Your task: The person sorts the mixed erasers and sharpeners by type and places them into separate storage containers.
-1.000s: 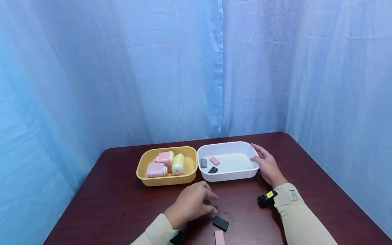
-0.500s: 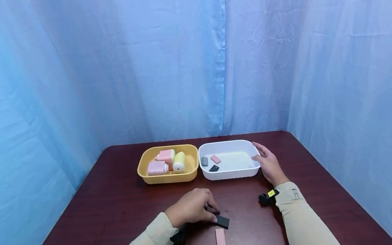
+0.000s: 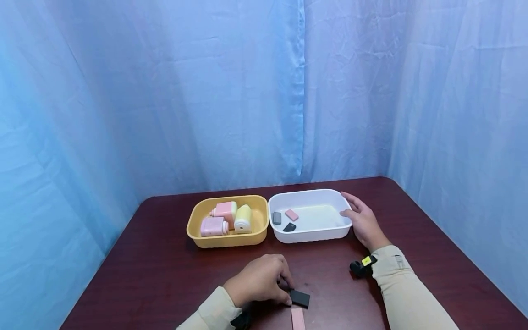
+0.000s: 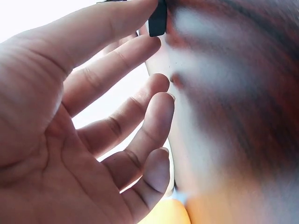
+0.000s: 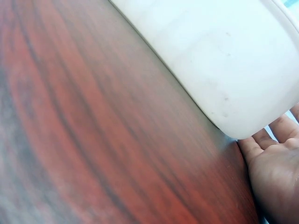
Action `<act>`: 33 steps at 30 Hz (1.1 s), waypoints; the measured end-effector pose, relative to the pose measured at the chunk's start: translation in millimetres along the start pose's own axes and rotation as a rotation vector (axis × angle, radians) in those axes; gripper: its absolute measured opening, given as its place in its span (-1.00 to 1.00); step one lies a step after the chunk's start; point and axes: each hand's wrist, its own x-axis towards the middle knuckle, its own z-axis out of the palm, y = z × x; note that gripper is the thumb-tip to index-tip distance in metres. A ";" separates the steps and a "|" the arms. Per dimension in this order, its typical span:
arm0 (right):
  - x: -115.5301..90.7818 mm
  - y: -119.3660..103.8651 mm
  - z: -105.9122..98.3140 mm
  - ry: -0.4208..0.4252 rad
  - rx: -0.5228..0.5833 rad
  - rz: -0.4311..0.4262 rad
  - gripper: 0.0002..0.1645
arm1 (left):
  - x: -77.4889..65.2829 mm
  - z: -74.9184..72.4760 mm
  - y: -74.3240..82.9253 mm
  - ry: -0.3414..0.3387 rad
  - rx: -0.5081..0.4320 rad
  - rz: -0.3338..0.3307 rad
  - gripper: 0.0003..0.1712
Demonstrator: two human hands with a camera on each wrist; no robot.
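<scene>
My left hand [image 3: 261, 279] is low over the table, its thumb and index finger pinching the left end of a small black rectangular block [image 3: 301, 299]. In the left wrist view that black block [image 4: 158, 21] shows between thumb and index fingertip, while the other fingers [image 4: 159, 112] are loosely bent and hold nothing. Just in front of it lies a pink block [image 3: 298, 319], cut off by the frame's bottom edge. My right hand [image 3: 365, 224] grips the right end of a white bin [image 3: 313, 236], thumb over the rim and fingers along the outside.
Inside the white bin are a grey block [image 3: 277, 218], a pink block [image 3: 291, 215] and a black piece [image 3: 289, 227]. Against its left side stands a yellow bin [image 3: 231, 242] with pink, purple and yellow bottles [image 3: 243, 219]. Blue curtains [image 3: 231, 91] hang around the dark red table [image 3: 165, 275].
My left hand has come down to the black block, and its thumb and index finger have closed on it. The right hand keeps its grip on the white bin.
</scene>
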 end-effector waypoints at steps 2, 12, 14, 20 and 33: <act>0.3 0.4 0.5 0.005 -0.003 0.001 -0.18 | -0.1 0.2 0.7 0.002 0.004 -0.002 -0.77; -0.5 3.9 -0.2 -0.004 0.012 -0.019 -0.18 | -0.6 1.2 3.4 0.005 0.023 -0.002 -0.80; -0.1 3.7 0.0 -0.002 0.009 -0.022 -0.18 | -0.2 0.8 3.2 0.007 0.024 -0.004 -0.80; 1.8 2.6 0.8 0.001 -0.005 -0.012 -0.19 | -0.7 0.1 0.7 0.026 0.023 0.002 -0.82; -0.4 1.1 -2.2 -0.011 -0.024 -0.025 -0.19 | 0.6 2.0 -1.1 0.053 0.048 0.011 -0.82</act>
